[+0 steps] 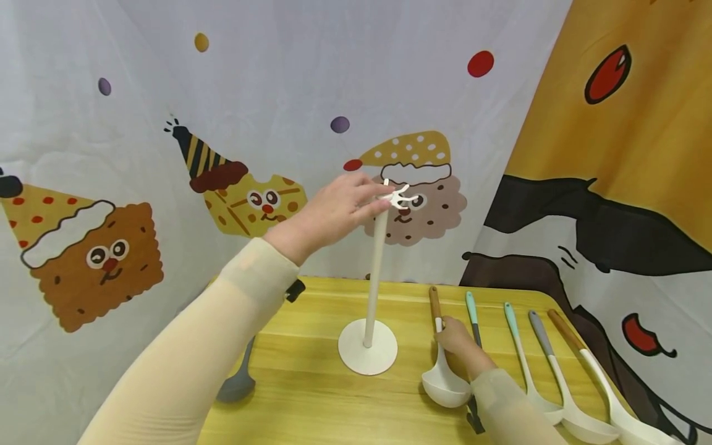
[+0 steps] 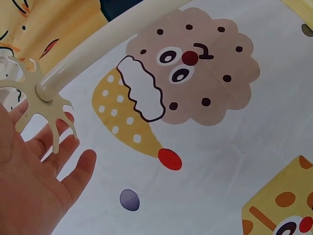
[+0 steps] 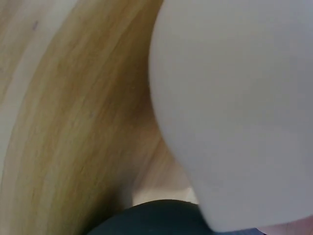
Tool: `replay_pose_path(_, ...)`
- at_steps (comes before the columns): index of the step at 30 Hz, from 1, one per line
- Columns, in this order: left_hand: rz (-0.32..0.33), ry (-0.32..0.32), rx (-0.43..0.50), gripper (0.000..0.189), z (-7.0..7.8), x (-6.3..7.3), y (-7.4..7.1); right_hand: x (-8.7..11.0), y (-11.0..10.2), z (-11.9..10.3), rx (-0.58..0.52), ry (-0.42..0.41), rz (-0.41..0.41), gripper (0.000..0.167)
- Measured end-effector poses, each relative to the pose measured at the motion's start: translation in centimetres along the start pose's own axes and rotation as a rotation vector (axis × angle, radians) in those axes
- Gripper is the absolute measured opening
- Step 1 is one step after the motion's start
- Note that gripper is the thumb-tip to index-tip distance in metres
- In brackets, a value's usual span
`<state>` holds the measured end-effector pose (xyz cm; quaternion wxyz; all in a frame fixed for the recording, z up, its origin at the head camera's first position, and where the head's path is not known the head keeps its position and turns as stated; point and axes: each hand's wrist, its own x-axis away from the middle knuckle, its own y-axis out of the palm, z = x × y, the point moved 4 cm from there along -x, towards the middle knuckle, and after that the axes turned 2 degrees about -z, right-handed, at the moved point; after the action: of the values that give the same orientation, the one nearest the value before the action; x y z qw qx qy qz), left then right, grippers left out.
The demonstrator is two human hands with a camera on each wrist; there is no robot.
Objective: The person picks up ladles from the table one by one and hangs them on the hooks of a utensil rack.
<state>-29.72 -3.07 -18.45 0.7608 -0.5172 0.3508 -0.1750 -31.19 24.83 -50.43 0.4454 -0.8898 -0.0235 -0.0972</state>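
A white stand point(image 1: 374, 278) with a round base rises from the wooden board, a ring of small hooks point(image 1: 405, 196) at its top. My left hand point(image 1: 336, 213) is up at these hooks, fingers loosely extended; in the left wrist view the fingers of the left hand point(image 2: 34, 176) lie behind the hook prongs point(image 2: 46, 110). Lower right, my right hand point(image 1: 458, 340) grips the shaft of a white ladle point(image 1: 445, 386) with a wooden handle, its bowl low over the board. That ladle's pale bowl point(image 3: 234, 107) fills much of the right wrist view.
Right of the held ladle lie a turquoise-and-dark-handled utensil point(image 1: 473, 309), partly hidden by the right arm, and several pale ladles, including one with a grey handle point(image 1: 539, 327). A grey ladle point(image 1: 238, 386) lies at the board's left. A printed curtain point(image 1: 278, 80) hangs behind.
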Motion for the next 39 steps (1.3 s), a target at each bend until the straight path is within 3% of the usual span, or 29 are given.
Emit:
replay_pose_path(8,-0.050,-0.006,0.037,0.047,0.1,-0.3,-0.7,0.4,-0.6,-1.4,-0.029,-0.103,0.036,0.054)
replay_pose_path(12,-0.076,0.006,0.008,0.046,0.3,-0.6,-1.2,0.6,-1.2,-2.2,-0.048,-0.167,0.088,0.056)
replay_pose_path(17,-0.058,0.005,0.008,0.043,0.5,-0.5,-1.4,1.1,-1.9,-2.9,-0.093,-0.201,0.141,0.059)
replay_pose_path(26,-0.048,-0.062,0.056,0.046,0.9,-0.1,-1.6,2.3,-3.3,-4.2,-0.104,-0.281,0.216,0.060)
replay_pose_path(33,-0.132,-0.066,0.063,0.046,0.9,0.0,-2.2,3.2,-3.9,-4.9,-0.123,-0.346,0.260,0.059)
replay_pose_path(39,-0.150,-0.082,0.075,0.046,0.9,-0.1,-2.2,4.2,-4.8,-5.6,-0.159,-0.432,0.325,0.061)
